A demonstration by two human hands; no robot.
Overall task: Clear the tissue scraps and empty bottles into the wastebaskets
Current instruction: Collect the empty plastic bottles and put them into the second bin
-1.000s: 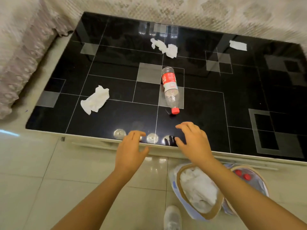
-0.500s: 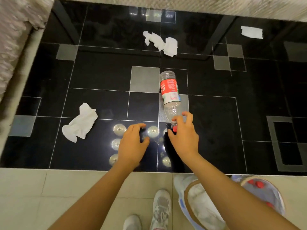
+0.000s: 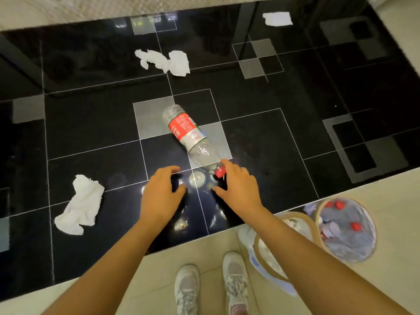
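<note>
An empty clear bottle [image 3: 188, 135] with a red label and red cap lies on its side in the middle of the black glass table [image 3: 91, 123]. My right hand [image 3: 238, 187] is spread open at its cap end, with fingertips touching the red cap. My left hand [image 3: 161, 196] hovers open just left of it, holding nothing. One crumpled tissue [image 3: 79, 205] lies near the left front of the table. A second tissue scrap [image 3: 166, 62] sits farther back, and a small one [image 3: 277, 19] lies at the far right.
Two wastebaskets stand on the tiled floor by the table's front right edge. One wastebasket [image 3: 256, 251] holds white tissue and is partly hidden by my right forearm. The other wastebasket [image 3: 368, 251] holds red-capped bottles. My shoes [image 3: 188, 289] are just in front of the table.
My right hand reached forward from the table edge to the bottle's cap. The bottle has swung so its cap end points more to the right. The view has tilted and moved closer.
</note>
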